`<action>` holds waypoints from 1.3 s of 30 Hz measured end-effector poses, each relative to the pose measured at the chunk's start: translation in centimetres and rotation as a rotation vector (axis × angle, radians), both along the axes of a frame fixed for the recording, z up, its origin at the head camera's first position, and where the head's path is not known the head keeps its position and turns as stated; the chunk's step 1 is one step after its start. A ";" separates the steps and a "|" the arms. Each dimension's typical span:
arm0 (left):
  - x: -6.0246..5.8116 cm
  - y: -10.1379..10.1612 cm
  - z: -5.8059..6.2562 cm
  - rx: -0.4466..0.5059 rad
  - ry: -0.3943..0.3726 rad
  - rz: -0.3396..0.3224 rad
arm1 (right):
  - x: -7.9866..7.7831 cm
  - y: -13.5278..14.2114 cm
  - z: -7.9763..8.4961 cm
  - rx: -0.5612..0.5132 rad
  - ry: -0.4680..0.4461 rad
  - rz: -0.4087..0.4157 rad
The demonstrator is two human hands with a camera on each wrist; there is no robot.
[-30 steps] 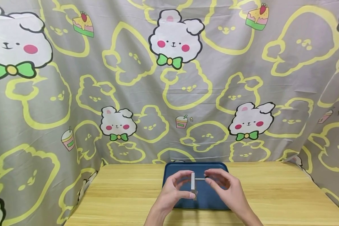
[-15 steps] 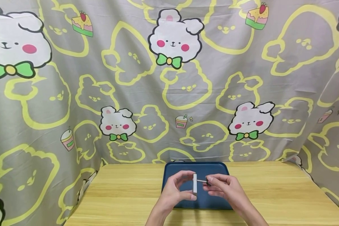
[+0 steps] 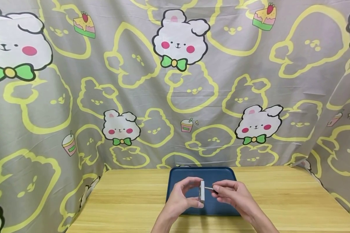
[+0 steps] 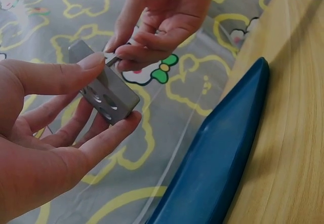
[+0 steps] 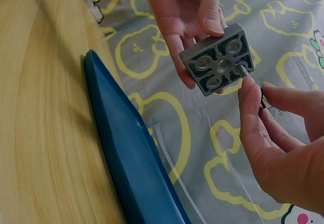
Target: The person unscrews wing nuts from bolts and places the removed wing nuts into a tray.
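A square grey metal block [image 3: 202, 191] with several round holes is held on edge above the tray. My left hand [image 3: 179, 199] grips it, with the thumb on one edge and fingers on the opposite one. In the right wrist view the ribbed face of the block [image 5: 215, 64] shows a centre hole and corner holes. My right hand [image 3: 236, 194] pinches the black end of a thin metal rod [image 3: 209, 188]. The rod's tip [image 5: 243, 70] is at one corner hole; how deep it sits I cannot tell. Fingers hide most of the black end.
Below both hands lies a dark blue tray [image 3: 202, 168] with a raised rim. It rests on a light wood-grain table [image 3: 128, 194]. A grey curtain with cartoon prints [image 3: 151, 97] hangs behind and along both sides.
The right hand has shifted its grip on the black end, its fingers closing round it, and the rod now slants down toward that hand. The block has moved slightly right and down.
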State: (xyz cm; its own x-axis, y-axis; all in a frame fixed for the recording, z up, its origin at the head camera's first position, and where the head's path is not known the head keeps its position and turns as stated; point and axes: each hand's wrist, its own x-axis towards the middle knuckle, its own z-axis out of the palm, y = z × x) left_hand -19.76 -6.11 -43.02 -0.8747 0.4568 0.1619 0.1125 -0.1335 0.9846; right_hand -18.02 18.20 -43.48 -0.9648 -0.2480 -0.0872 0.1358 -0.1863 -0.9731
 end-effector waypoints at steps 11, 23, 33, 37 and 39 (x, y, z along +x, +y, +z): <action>-0.3 -0.4 -0.2 0.039 -0.033 -0.022 | 0.4 -0.8 0.0 0.226 0.282 -0.114; -0.6 -0.6 -0.6 0.026 -0.031 -0.024 | 0.5 -1.4 -0.2 0.332 0.497 -0.187; -0.6 -0.3 -0.8 0.043 -0.061 -0.029 | 0.8 -1.2 -0.2 0.361 0.511 -0.207; -0.8 -0.4 -0.8 0.043 -0.064 -0.027 | 0.5 -1.1 -0.2 0.386 0.573 -0.243; -0.9 -0.5 -0.9 0.042 -0.070 -0.028 | 0.4 -1.0 -0.2 0.408 0.627 -0.269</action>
State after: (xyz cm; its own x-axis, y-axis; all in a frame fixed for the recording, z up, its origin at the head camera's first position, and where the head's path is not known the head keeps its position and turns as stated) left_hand -20.67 -6.61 -43.87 -0.8714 0.4756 0.1201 0.0391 -0.1767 0.9835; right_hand -17.63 17.17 -43.67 -0.8865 -0.0649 0.4581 -0.4588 0.2523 -0.8520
